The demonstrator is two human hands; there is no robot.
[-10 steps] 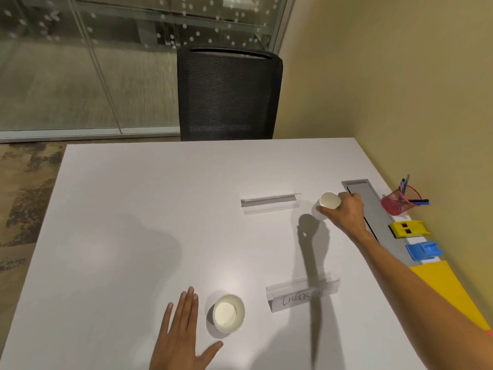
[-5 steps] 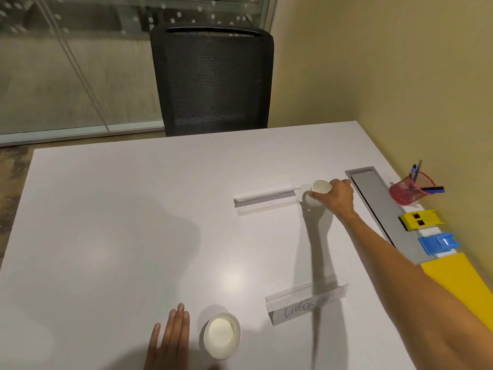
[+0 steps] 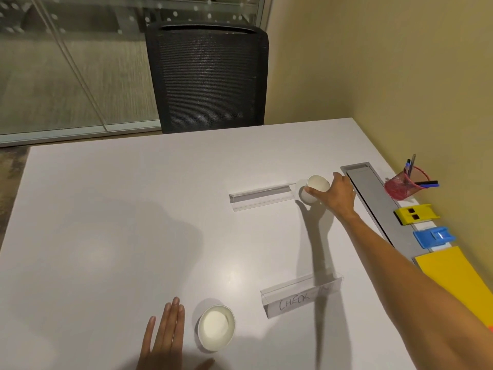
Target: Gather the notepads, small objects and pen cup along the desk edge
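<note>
My right hand [image 3: 337, 194] reaches across the white desk [image 3: 112, 236] and grips a white paper cup [image 3: 314, 188], tilted with its mouth toward me. My left hand [image 3: 166, 336] lies flat and open on the desk near the front edge, just left of a second white paper cup [image 3: 216, 331] that stands upright. Along the right edge by the wall sit a red mesh pen cup [image 3: 405, 186] with pens, a yellow plastic piece [image 3: 416, 214], a blue plastic piece [image 3: 433, 237] and a yellow notepad [image 3: 458, 279].
A clear acrylic sign holder [image 3: 262, 197] lies left of the held cup. Another one, marked "CHECK" [image 3: 301, 295], lies nearer to me. A grey cable tray lid [image 3: 373, 198] runs along the right side. A black mesh chair [image 3: 208, 76] stands behind the desk.
The view has shifted slightly. My right hand stays closed on the far cup, which has tipped so its mouth faces me more. My left hand stays flat by the near cup.
</note>
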